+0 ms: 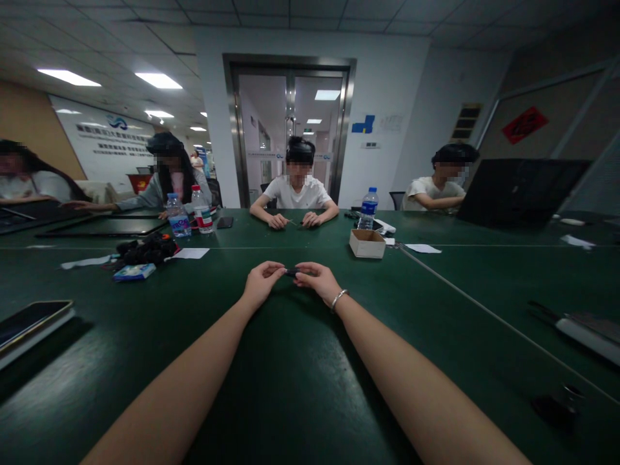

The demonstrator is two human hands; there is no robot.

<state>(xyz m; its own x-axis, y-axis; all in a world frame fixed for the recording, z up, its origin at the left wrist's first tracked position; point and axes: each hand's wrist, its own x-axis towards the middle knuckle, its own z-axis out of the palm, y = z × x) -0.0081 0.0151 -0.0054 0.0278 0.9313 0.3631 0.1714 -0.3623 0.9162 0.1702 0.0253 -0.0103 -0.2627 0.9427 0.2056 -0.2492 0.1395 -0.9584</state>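
Note:
My left hand (260, 281) and my right hand (317, 281) meet over the dark green table (290, 361), arms stretched forward. Both pinch a small black part (291, 272) between their fingertips; it is too small to name. A bracelet (338, 298) circles my right wrist. The part hangs just above the table top.
A small cardboard box (367, 243) stands beyond my hands. A pile of black parts (145, 250), a blue packet (134, 272) and water bottles (179, 216) lie at the left. A phone (30, 321) rests at the near left. Several people sit across; a laptop (518, 192) is at the right.

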